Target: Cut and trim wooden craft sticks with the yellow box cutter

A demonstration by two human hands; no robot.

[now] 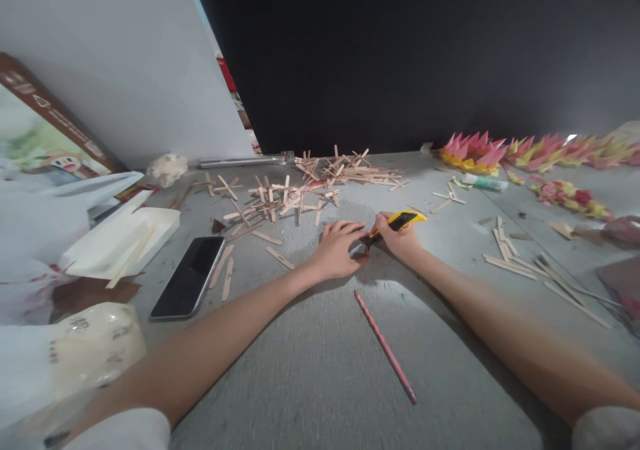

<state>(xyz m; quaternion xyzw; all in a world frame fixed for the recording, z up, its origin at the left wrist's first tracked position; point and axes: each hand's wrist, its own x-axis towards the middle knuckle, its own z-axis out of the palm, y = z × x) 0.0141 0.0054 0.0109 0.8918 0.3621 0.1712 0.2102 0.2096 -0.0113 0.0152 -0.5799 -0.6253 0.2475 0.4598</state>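
Observation:
In the middle of the grey tabletop, my right hand (400, 238) is closed round a yellow and black utility knife (409, 219). Its front end points down to the left, towards my left hand. My left hand (341, 249) rests on the table, thumb and forefinger closing on a small piece of wooden craft stick (367, 251), mostly hidden by the fingers. The knife's tip is right at this piece; whether the blade touches it I cannot tell. A pink pencil (385, 347) lies in front of my hands.
Behind my hands are piled crossed craft sticks (273, 197). A smartphone (189, 277) and a white tray (167, 227) lie left. On the right are loose sticks (510, 263), a glue stick (484, 183), brushes (560, 280) and pink-yellow paper flowers (473, 153). A black panel (425, 57) stands behind.

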